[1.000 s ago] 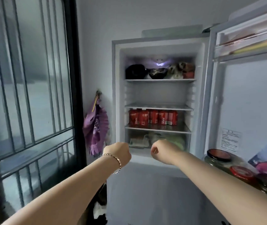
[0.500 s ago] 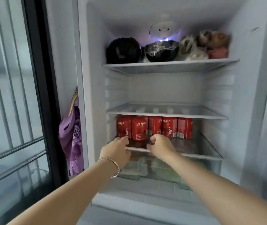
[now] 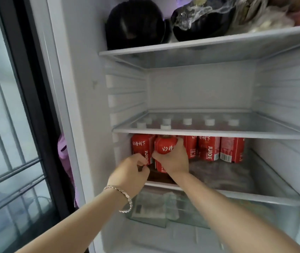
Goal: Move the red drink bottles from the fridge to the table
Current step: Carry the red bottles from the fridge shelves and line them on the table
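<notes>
Both hands have reached in: right hand [image 3: 173, 159] now wraps a tilted bottle [image 3: 164, 147] on the shelf [image 3: 236, 195]; left hand [image 3: 131, 170], fingers curled, meets the left bottle [image 3: 140, 147], grip unclear; first lift-out likely starting

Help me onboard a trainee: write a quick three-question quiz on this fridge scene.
1. True or false: the right hand has its fingers wrapped round a red bottle.
2. Which shelf holds the row of red bottles?
A) the top shelf
B) the shelf just above the clear drawer
C) a door rack
3. Fill in: the bracelet is worn on the ___ wrist.

Key: 1 true; 2 B; 3 left.
</notes>
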